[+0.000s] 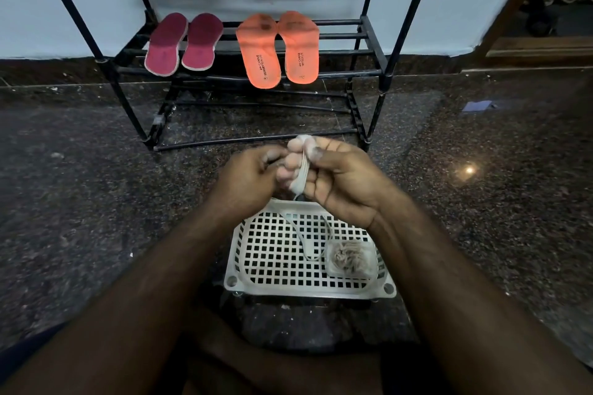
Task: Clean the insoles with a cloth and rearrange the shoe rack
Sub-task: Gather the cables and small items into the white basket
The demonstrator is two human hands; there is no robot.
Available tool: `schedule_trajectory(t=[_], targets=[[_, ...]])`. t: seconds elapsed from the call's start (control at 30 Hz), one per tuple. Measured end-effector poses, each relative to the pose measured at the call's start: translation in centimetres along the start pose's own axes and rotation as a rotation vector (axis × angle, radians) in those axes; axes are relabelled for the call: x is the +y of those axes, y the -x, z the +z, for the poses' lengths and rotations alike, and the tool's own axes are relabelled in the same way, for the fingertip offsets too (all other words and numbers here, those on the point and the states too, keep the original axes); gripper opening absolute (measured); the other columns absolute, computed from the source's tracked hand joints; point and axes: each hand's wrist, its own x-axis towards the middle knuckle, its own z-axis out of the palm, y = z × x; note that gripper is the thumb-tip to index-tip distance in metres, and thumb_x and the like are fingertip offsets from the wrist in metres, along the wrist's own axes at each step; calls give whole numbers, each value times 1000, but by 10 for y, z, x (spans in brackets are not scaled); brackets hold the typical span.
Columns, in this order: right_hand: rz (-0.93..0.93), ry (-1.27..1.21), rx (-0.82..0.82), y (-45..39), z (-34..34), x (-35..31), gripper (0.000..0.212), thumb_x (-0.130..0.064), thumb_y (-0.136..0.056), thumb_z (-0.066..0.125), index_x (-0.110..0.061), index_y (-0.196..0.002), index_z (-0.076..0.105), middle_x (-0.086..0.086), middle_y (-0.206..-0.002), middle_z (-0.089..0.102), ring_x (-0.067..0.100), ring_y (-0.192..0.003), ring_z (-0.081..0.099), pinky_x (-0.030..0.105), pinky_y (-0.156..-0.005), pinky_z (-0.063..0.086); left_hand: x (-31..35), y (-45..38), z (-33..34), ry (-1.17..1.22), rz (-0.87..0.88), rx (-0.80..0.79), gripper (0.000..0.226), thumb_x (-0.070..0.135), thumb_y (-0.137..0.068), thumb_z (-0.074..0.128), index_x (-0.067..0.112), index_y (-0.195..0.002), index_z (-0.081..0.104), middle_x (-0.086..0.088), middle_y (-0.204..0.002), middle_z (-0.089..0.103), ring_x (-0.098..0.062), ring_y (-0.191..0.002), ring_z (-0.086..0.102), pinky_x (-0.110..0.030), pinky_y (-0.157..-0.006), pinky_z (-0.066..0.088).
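The black shoe rack [373, 42] stood at twelve o'clock, its shelf carrying a maroon pair of insoles [183, 43] and, at their three o'clock, an orange pair [279, 48] with printed heels. Below my hands lay a white perforated basket [272, 253]. My right hand [337, 183] pinched a crumpled whitish cloth [301, 170]; my left hand [247, 179], fingers curled, touched it.

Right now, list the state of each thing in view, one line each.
cloth: bunched, gripped in the right hand.
right hand: fingers curled round the cloth.
left hand: fingers curled at the cloth's edge; contact unclear.
maroon insoles: paired, flat on the rack shelf.
orange insoles: paired, flat on the same shelf.
shoe rack: upright.
white basket: upturned on the floor.
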Motion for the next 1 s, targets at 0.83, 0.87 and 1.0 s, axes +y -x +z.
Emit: schedule_trajectory(t=[0.83,0.87,1.0], targets=[[204,602,179,-6,-11,14,36,-25,-105,40,0,-99,66,9,-70,65,22,-67,63,46,-89,53,5,-5,-12,-50,54,67,12,21,-91,70,30,-85,74,18,-85,73,1,-82,68,-31,-77,56],[212,504,137,-4,-10,11,34,-23,-105,41,1,-100,66,8,-69,63,22,-67,62,47,-91,52,3,-6,-12,-6,33,81,11,22,-92,70,30,-86,74,17,-86,74,-2,-84,69,-37,-80,57],[107,117,27,-1,-3,2,21,-12,-101,45,0,-99,63,10,-70,59,24,-68,61,46,-92,51,-3,-6,-7,58,6,82,14,21,-97,62,27,-91,73,14,-86,74,-5,-85,69,-39,-81,58]])
